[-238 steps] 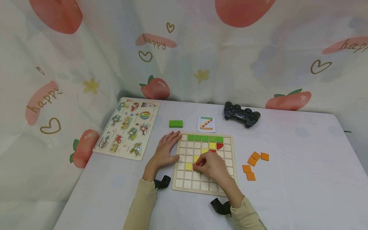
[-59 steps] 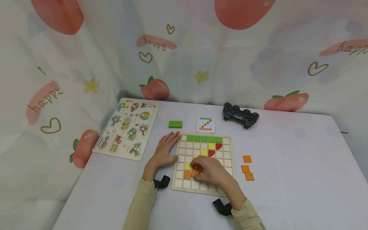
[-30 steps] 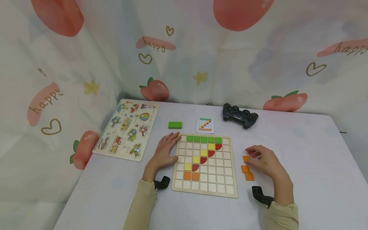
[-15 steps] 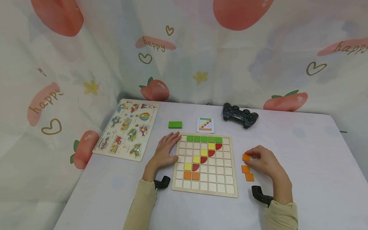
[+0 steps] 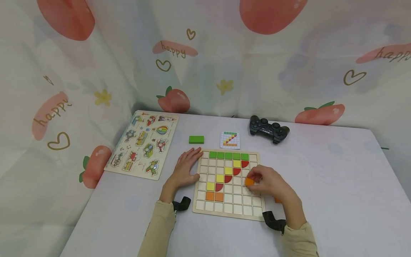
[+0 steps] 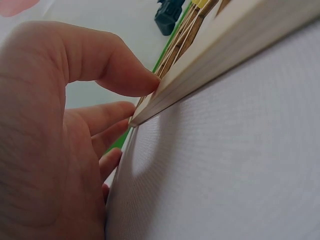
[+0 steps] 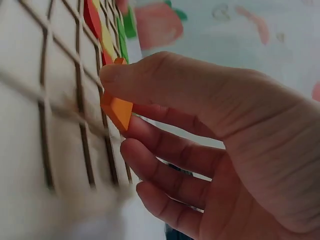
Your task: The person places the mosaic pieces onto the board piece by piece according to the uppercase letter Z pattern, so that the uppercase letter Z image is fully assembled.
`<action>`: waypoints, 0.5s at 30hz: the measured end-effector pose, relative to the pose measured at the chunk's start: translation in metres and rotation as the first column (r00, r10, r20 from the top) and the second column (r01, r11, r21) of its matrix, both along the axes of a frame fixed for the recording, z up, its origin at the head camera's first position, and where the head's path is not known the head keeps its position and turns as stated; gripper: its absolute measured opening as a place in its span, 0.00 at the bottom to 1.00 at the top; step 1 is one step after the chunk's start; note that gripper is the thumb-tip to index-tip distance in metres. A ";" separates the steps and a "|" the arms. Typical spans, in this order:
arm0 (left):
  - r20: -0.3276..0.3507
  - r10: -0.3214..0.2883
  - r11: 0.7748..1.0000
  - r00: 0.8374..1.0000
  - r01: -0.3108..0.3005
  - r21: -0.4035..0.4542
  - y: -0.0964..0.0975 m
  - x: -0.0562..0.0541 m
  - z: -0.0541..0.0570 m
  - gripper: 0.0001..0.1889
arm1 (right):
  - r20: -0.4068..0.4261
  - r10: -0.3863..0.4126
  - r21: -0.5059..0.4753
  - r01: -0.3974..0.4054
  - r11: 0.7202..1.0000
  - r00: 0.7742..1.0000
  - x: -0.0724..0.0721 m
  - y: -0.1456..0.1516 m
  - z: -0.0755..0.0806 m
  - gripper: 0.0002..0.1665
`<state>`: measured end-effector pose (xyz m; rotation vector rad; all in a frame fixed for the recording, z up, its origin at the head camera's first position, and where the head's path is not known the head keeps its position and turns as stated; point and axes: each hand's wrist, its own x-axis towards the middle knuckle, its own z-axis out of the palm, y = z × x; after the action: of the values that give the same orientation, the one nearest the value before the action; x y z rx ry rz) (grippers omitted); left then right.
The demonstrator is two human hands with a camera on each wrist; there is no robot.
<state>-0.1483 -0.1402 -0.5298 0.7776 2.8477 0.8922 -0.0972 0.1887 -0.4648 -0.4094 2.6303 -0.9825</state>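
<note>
A wooden grid board [image 5: 205, 210] lies on the table. Its top row bears several green tiles [image 5: 228, 156]; yellow squares [image 5: 228, 171] and red quarter-round tiles [image 5: 236, 171] run diagonally below. Two orange tiles [image 5: 214, 196] sit side by side in a lower row. My right hand [image 5: 271, 182] pinches an orange square tile [image 7: 119, 111] between thumb and fingers, above the board's right part. My left hand [image 5: 184, 169] rests at the board's left edge, fingers spread, and the thumb [image 6: 132, 80] touches the rim in the left wrist view.
A pattern card [image 5: 230, 140] and a green block [image 5: 196, 139] lie behind the board. The black game controller [image 5: 269, 129] is at the back right. At the left is a picture puzzle board [image 5: 142, 146]. Part of a loose orange tile [image 5: 278, 200] shows beside my right wrist.
Red and orange tiles have been added to the board since the earliest frame. My right hand has picked up an orange tile on the right and carried it left over the board. My left hand stays put.
</note>
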 end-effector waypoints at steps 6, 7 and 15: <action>-0.002 0.001 1.000 1.000 -0.001 0.006 0.000 0.000 0.000 0.45 | -0.013 0.153 0.008 -0.153 0.988 0.988 0.009 -0.044 -0.002 0.14; -0.002 0.002 1.000 1.000 -0.001 0.007 0.000 0.000 0.001 0.45 | -0.014 0.176 0.007 -0.176 0.984 0.984 0.010 -0.050 -0.002 0.14; 0.008 0.007 1.000 1.000 -0.007 -0.006 0.000 0.001 0.001 0.45 | -0.024 0.193 0.008 -0.192 0.981 0.981 0.016 -0.063 -0.005 0.13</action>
<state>-0.1475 -0.1401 -0.5286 0.7615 2.8467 0.8858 -0.0811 0.1255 -0.4695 -0.6646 2.5554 -0.9124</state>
